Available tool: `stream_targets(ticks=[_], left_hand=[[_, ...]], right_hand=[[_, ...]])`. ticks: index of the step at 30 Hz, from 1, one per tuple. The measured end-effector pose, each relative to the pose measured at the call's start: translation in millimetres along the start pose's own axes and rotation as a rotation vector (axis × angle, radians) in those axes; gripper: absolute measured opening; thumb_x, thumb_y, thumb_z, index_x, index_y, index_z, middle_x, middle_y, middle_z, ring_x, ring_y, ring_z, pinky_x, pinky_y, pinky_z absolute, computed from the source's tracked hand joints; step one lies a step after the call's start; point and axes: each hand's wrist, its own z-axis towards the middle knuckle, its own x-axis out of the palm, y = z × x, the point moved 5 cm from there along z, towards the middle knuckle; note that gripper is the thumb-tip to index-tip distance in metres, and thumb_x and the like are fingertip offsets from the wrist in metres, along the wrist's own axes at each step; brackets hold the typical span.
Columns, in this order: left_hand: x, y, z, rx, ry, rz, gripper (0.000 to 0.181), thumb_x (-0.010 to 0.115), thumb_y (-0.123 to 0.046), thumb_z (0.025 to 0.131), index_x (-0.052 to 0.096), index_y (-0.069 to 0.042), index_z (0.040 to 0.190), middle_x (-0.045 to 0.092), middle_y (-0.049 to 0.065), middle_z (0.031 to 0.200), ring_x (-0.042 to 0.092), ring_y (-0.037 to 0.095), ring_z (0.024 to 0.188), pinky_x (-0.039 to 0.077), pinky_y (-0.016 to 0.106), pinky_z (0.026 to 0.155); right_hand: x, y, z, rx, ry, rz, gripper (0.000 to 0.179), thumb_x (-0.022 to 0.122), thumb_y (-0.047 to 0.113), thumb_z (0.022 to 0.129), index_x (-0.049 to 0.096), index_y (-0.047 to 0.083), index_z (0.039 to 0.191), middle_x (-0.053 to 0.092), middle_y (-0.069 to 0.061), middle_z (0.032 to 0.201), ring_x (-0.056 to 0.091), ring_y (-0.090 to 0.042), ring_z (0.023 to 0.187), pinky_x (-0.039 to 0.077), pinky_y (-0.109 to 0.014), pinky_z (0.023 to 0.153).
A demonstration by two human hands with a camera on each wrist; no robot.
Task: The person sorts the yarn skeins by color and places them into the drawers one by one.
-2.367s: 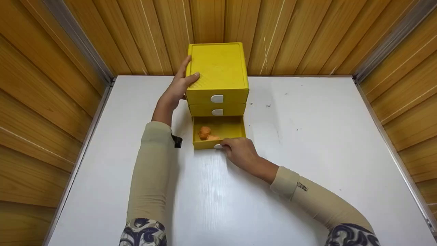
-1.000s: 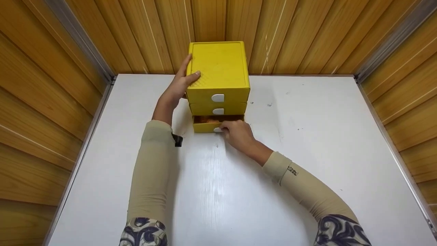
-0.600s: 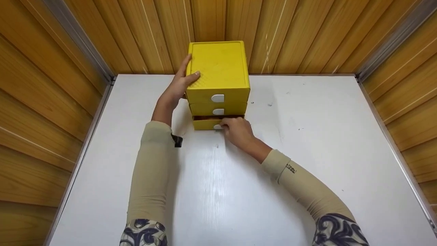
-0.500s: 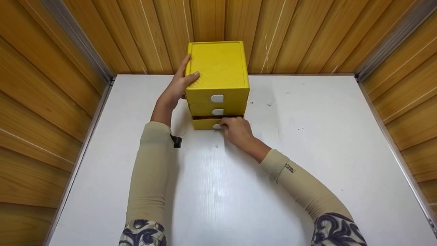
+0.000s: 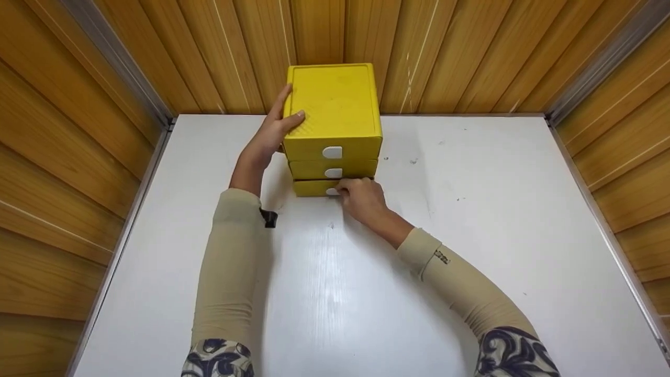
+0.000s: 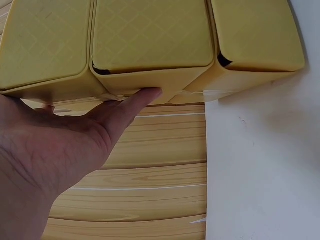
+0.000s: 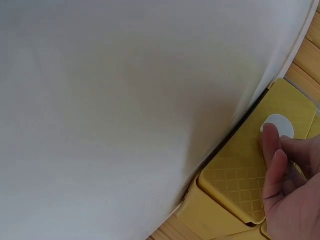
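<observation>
A yellow drawer unit (image 5: 332, 99) of three stacked drawers stands at the back of the white table, each drawer front bearing a white tab handle. My left hand (image 5: 272, 128) rests against its left side, thumb over the top edge and fingers straight along the wall; the left wrist view shows this hand (image 6: 75, 140) against the yellow side. My right hand (image 5: 364, 199) pinches the handle (image 5: 331, 191) of the bottom drawer (image 5: 310, 188). That drawer is nearly flush with those above, and its inside is hidden. In the right wrist view the thumb and fingers meet at the round white handle (image 7: 280, 124).
Wood-panelled walls (image 5: 319, 31) rise behind the unit and on both sides. The white table (image 5: 471, 209) spreads in front and to either side, with a few small dark marks right of the unit.
The right hand has pushed the bottom drawer inward from well pulled out to nearly shut. The orange-brown round things seen in it earlier are now hidden. The left hand stays on the unit.
</observation>
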Motion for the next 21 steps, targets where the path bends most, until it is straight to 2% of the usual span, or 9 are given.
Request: stream_targets(ticks=[3,10,21], left_hand=[[0.1,0.3,-0.2,0.001,0.003,0.003,0.081,0.059,-0.051,0.102,0.008,-0.064,0.163,-0.002,-0.007,0.183,0.027,0.029,0.162,0.032,0.059,0.126],[0.1,-0.2,-0.2,-0.007,0.010,0.003,0.081,0.059,-0.052,0.102,0.007,-0.065,0.163,-0.002,-0.009,0.183,0.023,0.029,0.164,0.029,0.060,0.128],[-0.6,0.8,-0.1,0.010,0.008,0.006,0.082,0.058,-0.051,0.103,0.006,-0.062,0.165,-0.003,-0.007,0.183,0.021,0.030,0.165,0.029,0.061,0.128]], right_hand=[[0.2,-1.6,2.6,0.017,0.007,0.016,0.015,0.071,0.011,0.100,0.086,0.010,0.104,0.085,-0.005,0.098,0.081,-0.026,0.088,0.063,-0.045,0.079],[0.6,-4.1,4.5,0.043,0.021,0.024,0.015,0.072,0.015,0.101,0.086,0.012,0.106,0.085,-0.003,0.100,0.081,-0.024,0.091,0.063,-0.044,0.080],[0.7,-2.0,3.0,0.026,-0.012,0.015,0.014,0.072,0.012,0.100,0.086,0.012,0.101,0.085,-0.003,0.095,0.080,-0.025,0.085,0.062,-0.046,0.076]])
